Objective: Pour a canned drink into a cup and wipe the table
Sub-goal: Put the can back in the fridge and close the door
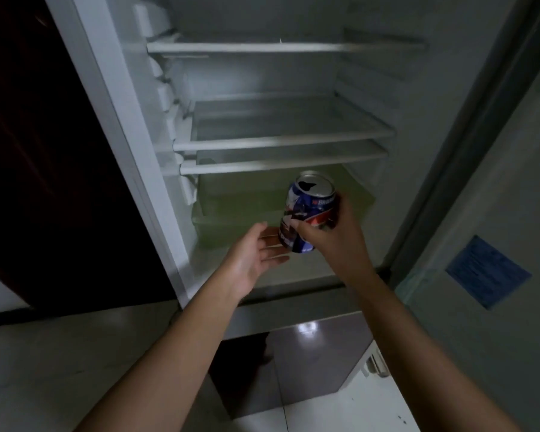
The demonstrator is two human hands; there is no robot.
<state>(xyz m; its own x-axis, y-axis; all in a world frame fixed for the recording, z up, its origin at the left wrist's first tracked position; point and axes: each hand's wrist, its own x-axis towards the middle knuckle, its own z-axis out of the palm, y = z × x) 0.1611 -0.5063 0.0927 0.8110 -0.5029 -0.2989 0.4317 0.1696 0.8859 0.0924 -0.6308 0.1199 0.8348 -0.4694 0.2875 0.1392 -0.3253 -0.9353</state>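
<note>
Holding the can (309, 213) in my right hand (331, 232), I have it up in front of the open fridge (262, 88), level with the pale green drawer (231, 210) at the bottom of the compartment. My fingers and thumb are curled round the can's lower half, gripping it from the right side and from underneath. The can is blue with red and white print, tilted so that its top leans away from me toward the fridge's back wall, and the opening in its lid shows dark, so it is already open. It touches no shelf; only my hand carries it.

My left hand (253, 254) is just beside the can's lower left side, palm turned toward it, fingers straight and relaxed. The fingertips reach to the can's bottom edge, but I cannot tell whether they actually touch it. That hand holds nothing.

Above the can, three shelves (281, 140) run across the fridge from its left wall to its right wall, the lower two close together. The drawer sits directly under the lowest shelf. The fridge door (496, 213) stands open along the right edge of my view, with a blue sticker (487, 271) on its inner face. Below the compartment's front edge is a dark glossy panel (309, 353) catching a bright reflection. Pale floor tiles (60, 369) spread out under my forearms, and a dark wooden surface (44, 151) fills the left side.
</note>
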